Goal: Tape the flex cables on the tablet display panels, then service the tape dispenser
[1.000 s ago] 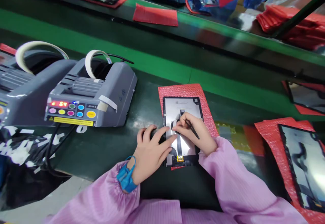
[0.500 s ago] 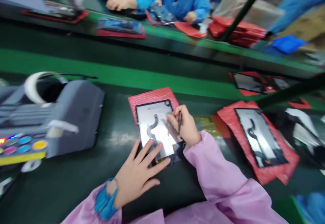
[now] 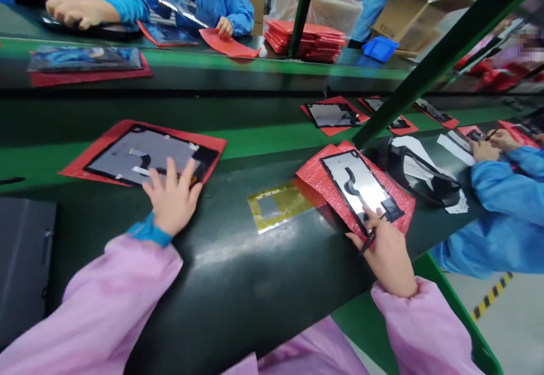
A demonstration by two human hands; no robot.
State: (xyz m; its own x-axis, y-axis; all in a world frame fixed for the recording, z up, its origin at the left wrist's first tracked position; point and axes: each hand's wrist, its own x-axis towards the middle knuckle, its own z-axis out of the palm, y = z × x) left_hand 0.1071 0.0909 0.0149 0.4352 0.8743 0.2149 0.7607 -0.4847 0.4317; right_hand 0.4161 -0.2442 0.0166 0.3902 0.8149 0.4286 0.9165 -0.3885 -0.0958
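Observation:
My left hand point(image 3: 174, 196) has its fingers spread over the near right part of a tablet screen panel point(image 3: 121, 147), which lies on a red bubble-wrap bag point(image 3: 80, 160) across the green strip. The fingers hide part of the panel's dark flex cable. My right hand point(image 3: 389, 253) is closed around slim black tweezers point(image 3: 368, 242), whose tips I cannot make out. Its fingertips are at the near edge of a second tablet screen panel point(image 3: 346, 177), with a curved black cable on its bright back. Under this panel are red bubble-wrap bags point(image 3: 317, 171).
A yellow translucent sheet point(image 3: 278, 205) lies between my hands. Black straps point(image 3: 425, 177) and white papers point(image 3: 453, 145) are at right. More panels point(image 3: 334, 114) on red bags lie beyond a slanted green post point(image 3: 442, 58). A grey machine point(image 3: 25, 267) stands left. Co-workers in blue sit opposite and right.
My view has turned right. The left panel and its bag have moved away from me onto the green strip, my left hand on it. My right hand has gone over to the right panel, still holding the tweezers.

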